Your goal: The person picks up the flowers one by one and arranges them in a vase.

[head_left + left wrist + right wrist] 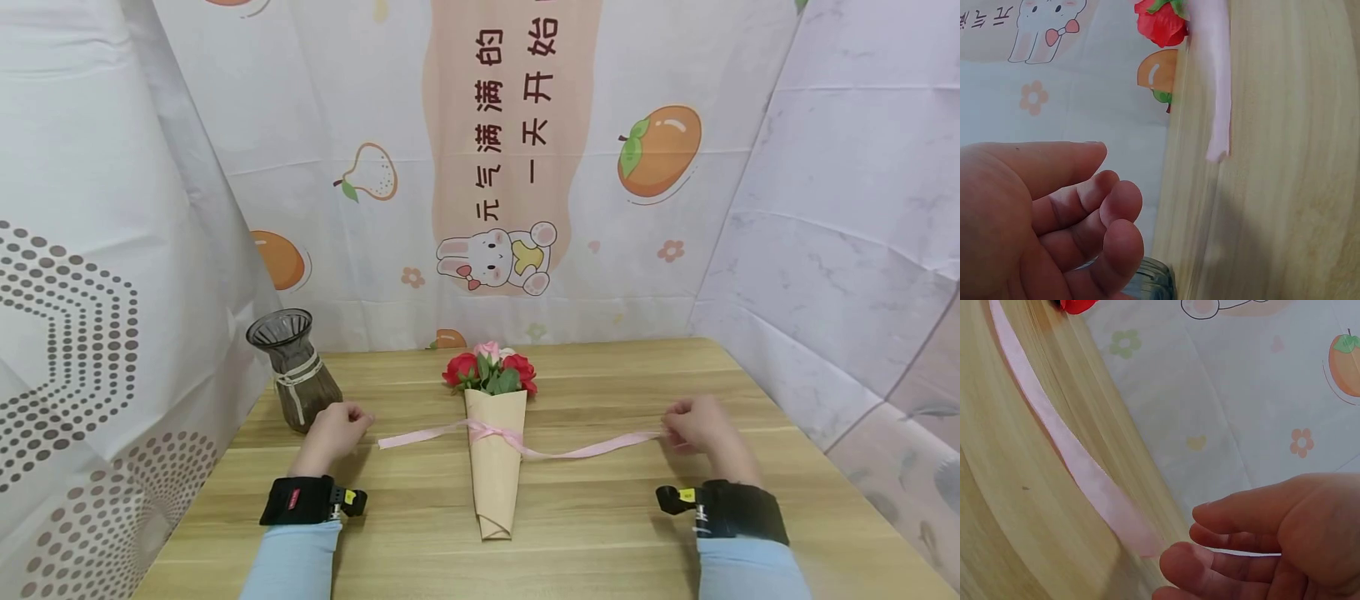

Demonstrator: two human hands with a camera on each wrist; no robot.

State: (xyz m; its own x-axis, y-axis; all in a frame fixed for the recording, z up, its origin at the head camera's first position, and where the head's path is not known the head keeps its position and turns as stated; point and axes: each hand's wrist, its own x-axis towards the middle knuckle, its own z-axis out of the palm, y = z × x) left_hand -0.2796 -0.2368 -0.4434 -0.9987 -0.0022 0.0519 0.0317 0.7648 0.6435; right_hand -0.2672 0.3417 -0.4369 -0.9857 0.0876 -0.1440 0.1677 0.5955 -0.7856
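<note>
A small bouquet of red and pink roses [487, 367] in tan wrapping paper [495, 483] lies mid-table in the head view. Around its middle runs a knotted pink ribbon [592, 450], its two tails stretched out to the sides. My left hand [339, 432] is just beyond the left tail's end, fingers loosely bent and holding nothing; the left wrist view shows a gap between this hand [1054, 219] and the ribbon tail [1219, 94]. By the right tail is my right hand [701, 425]. In the right wrist view its thumb and fingers stand apart, fingertips beside the ribbon end [1085, 472].
A grey glass vase [303, 396] with cord tied round its neck stands at the table's left, just behind my left hand. Printed cloth [300, 167] hangs behind the wooden table [420, 550] and along both sides.
</note>
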